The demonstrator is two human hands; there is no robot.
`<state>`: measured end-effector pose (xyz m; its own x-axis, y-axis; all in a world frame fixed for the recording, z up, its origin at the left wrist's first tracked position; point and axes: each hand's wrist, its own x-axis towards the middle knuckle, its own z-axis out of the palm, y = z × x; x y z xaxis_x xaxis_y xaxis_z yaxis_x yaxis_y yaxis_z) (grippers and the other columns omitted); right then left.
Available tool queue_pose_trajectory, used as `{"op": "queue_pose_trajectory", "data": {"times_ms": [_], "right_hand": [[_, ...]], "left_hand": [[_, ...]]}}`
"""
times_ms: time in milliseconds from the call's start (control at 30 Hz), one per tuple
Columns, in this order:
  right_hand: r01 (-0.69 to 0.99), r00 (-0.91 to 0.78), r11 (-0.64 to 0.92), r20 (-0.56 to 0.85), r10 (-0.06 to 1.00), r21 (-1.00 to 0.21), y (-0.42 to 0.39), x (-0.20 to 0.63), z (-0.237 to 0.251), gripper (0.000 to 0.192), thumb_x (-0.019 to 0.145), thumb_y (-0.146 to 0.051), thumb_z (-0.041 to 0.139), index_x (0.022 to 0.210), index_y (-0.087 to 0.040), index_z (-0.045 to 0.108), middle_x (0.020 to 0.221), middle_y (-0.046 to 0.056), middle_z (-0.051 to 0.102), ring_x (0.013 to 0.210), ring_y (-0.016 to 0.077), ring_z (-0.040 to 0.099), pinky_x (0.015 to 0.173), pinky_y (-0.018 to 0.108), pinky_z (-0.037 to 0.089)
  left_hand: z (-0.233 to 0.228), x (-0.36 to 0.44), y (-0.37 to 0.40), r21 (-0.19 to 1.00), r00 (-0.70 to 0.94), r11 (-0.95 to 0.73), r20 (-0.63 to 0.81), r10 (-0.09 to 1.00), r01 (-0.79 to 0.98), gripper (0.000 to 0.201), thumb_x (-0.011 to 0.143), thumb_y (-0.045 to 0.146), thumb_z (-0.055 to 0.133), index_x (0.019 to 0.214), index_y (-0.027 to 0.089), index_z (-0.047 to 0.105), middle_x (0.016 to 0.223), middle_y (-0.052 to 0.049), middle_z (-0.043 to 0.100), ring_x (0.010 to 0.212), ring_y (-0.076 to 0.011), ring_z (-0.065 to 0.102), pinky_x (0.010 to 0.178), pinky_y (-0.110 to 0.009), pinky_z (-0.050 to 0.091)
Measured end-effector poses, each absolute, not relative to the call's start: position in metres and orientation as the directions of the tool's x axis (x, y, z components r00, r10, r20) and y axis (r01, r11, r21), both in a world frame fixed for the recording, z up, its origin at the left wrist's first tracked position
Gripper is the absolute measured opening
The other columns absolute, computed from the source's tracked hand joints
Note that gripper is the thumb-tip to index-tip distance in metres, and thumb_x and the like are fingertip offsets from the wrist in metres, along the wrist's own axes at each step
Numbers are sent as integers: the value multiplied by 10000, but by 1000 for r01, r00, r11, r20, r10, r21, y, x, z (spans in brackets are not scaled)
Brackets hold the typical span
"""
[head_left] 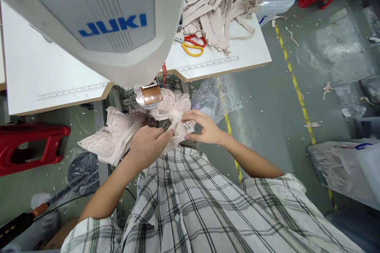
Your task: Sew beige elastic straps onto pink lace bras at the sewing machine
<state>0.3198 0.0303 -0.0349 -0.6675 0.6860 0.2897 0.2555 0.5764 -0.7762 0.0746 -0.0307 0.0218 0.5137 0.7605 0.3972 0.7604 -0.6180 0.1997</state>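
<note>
Near the plaid shirt, left hand (147, 142) and right hand (204, 127) meet, fingers pinched shut on the pale pink lace garment piece (175, 124). They look to be aligning an edge just below the white Juki sewing machine (97, 19); feeding it in calls for a flat seam. The lace trails left, long axis left-right. Farther right on the white surface (243, 53): orange-and-yellow scissors (193, 44), beige straps (213, 6).

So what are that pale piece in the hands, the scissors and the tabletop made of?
The pale piece looks like soft lace fabric: it shows an openwork pattern and scalloped edges, and it crumples under both hands. The scissors have glossy red and yellow handles, probably plastic; the blades are hidden. The tabletop looks like white laminate over wood, with a tan edge.
</note>
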Motion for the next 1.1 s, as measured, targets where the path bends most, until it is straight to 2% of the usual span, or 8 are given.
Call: {"op": "queue_pose_trajectory", "data": {"times_ms": [67,133,233,333,500,633,867,1100], "right_hand": [[203,-635,536,306,709,-819,29,312,-24,720,757,-633,758,1317,-222,571,1148,113,666,950,216,643,771,357,570],[144,-629,567,368,685,-811,28,302,-13,776,742,-622,777,1372,-242,529,1257,130,628,975,209,633,774,347,571],[16,-627,607,465,625,-795,25,292,-1,372,849,-392,760,1174,-255,639,1147,79,674,946,164,653,800,302,565],[-33,-560,535,459,690,-844,17,286,3,86,888,-245,719,953,-230,666,940,31,696,881,133,675,769,252,559],[-83,-431,512,494,756,-855,-2,280,-1,100,897,-299,705,941,-220,663,937,52,724,894,161,705,767,282,582],[-92,-411,488,479,776,-868,-6,277,-4,136,911,-348,681,881,-217,662,904,51,725,871,162,709,752,282,582],[-121,-431,451,456,779,-884,-6,280,-2,160,924,-367,663,871,-217,652,901,42,718,871,151,697,757,273,565],[-190,-411,384,428,805,-904,-8,278,-6,159,910,-348,685,860,-204,639,902,46,706,876,155,686,793,291,561]], "left_hand": [[24,75,-28,102,573,-659,407,711,745,148,961,150,535,1006,180,672,571,38,563,515,-130,488,535,-315,283],[25,75,-27,64,583,-673,443,681,737,119,945,152,562,952,193,673,558,39,548,509,-127,479,531,-322,259],[23,74,-27,123,532,-645,462,710,754,145,940,221,593,801,209,632,526,43,518,497,-124,465,527,-325,235],[20,72,-29,243,394,-566,509,766,788,164,936,223,572,774,216,601,527,47,548,485,-122,468,532,-303,274],[24,71,-32,379,289,-565,577,763,733,109,899,180,595,799,218,573,536,56,570,476,-113,483,541,-273,331],[27,69,-31,339,356,-630,599,717,698,107,899,150,588,830,229,570,491,79,488,446,-109,416,522,-278,288],[27,66,-29,274,449,-688,588,673,672,79,955,261,568,879,245,585,493,61,481,456,-122,415,519,-296,260],[26,70,-31,277,402,-655,605,687,703,171,970,276,553,806,233,544,486,59,480,456,-123,410,522,-294,276]]}}
